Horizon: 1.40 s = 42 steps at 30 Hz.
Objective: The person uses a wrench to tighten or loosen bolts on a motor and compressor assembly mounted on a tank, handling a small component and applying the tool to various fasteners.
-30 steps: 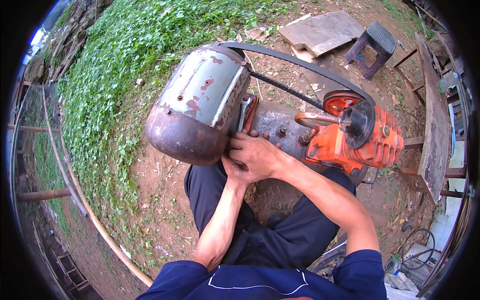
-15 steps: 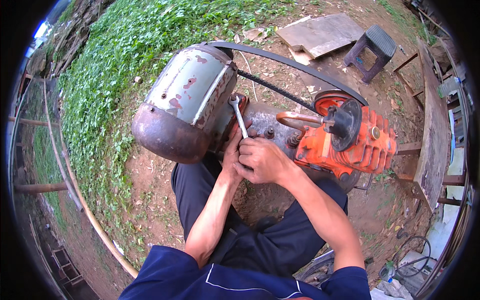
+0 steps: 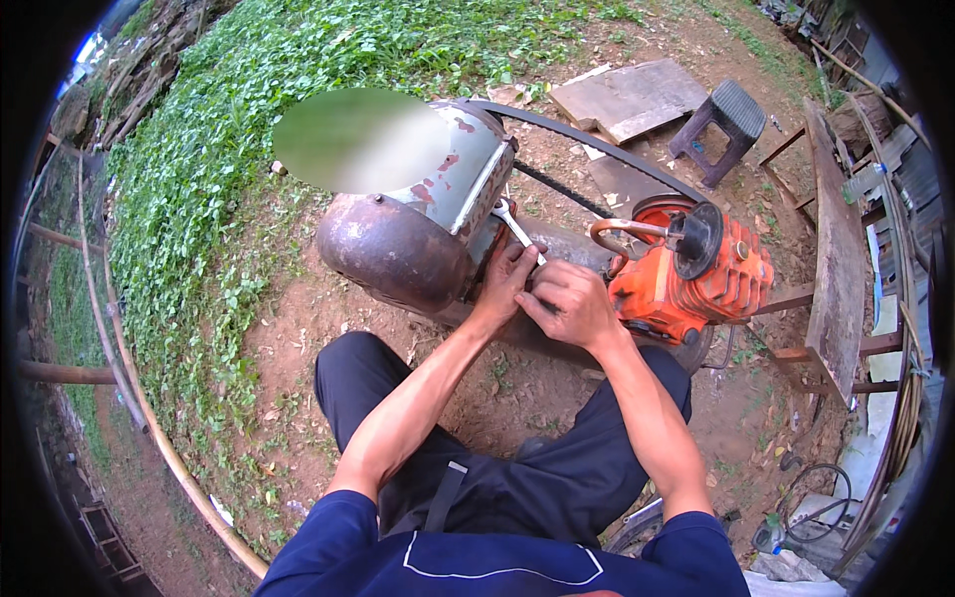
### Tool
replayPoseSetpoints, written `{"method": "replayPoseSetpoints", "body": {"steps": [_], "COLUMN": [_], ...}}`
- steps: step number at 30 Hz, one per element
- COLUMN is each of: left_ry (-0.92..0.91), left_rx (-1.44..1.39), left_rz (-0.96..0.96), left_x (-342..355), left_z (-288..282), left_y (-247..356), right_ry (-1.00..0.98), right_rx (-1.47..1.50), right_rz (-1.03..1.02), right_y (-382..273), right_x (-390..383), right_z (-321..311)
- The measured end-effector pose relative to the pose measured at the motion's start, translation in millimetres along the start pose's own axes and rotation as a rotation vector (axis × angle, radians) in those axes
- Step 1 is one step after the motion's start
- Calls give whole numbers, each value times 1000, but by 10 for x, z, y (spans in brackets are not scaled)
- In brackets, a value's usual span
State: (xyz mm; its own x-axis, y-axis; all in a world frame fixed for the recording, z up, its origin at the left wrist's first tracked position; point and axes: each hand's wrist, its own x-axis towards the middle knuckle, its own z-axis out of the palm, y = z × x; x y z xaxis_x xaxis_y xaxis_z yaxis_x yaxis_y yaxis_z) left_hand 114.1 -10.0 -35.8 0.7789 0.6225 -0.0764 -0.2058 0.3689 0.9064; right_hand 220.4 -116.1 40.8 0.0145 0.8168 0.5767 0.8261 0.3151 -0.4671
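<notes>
A silver open-ended wrench (image 3: 518, 230) slants beside the base of a grey, paint-chipped motor (image 3: 453, 169), its jaw up against that base. My right hand (image 3: 574, 301) is closed at the wrench's lower end, fingers curled and thumb toward my left hand. My left hand (image 3: 503, 287) reaches in beside the motor base, fingers bunched against the wrench handle; what they hold is partly hidden. Right of both hands stands an orange finned compressor pump (image 3: 686, 274) with a copper-coloured pipe (image 3: 622, 227). A black drive belt (image 3: 597, 144) runs from the motor to the pump's pulley.
The motor and pump sit on a dark rusty tank (image 3: 557, 353) in front of my knees. Beyond lie a wooden board (image 3: 632, 98) and a dark plastic stool (image 3: 724, 124). A wooden bench (image 3: 834, 259) stands on the right; a bamboo pole (image 3: 179, 458) lies left.
The motor and wrench now appear further right in the view, which has shifted. The wrench leans more to the right at its lower end. Both hands stay close together at it.
</notes>
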Motion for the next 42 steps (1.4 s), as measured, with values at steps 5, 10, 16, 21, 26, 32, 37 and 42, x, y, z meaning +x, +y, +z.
{"method": "replayPoseSetpoints", "body": {"steps": [5,10,16,21,26,32,37,42], "left_ry": [43,125,325,418,384,313,297,247], "left_rx": [46,224,-15,181,138,-37,-479,-617], "left_rz": [36,185,149,205,196,188,236,191], "left_x": [8,54,165,353,281,260,454,355], "left_z": [19,-43,275,254,358,306,475,588], "left_y": [12,-163,-25,-46,-57,-78,-145,-92], "right_ry": [121,-145,-135,-207,-78,-468,-489,-425], "right_rx": [-292,-239,-208,-234,-365,-636,-802,-883], "right_rz": [367,593,599,666,464,622,571,611], "right_y": [-192,-61,-77,-74,46,-167,-148,-288], "right_x": [77,-50,-105,66,-130,157,398,423], "right_z": [-18,30,150,140,180,82,187,153]}}
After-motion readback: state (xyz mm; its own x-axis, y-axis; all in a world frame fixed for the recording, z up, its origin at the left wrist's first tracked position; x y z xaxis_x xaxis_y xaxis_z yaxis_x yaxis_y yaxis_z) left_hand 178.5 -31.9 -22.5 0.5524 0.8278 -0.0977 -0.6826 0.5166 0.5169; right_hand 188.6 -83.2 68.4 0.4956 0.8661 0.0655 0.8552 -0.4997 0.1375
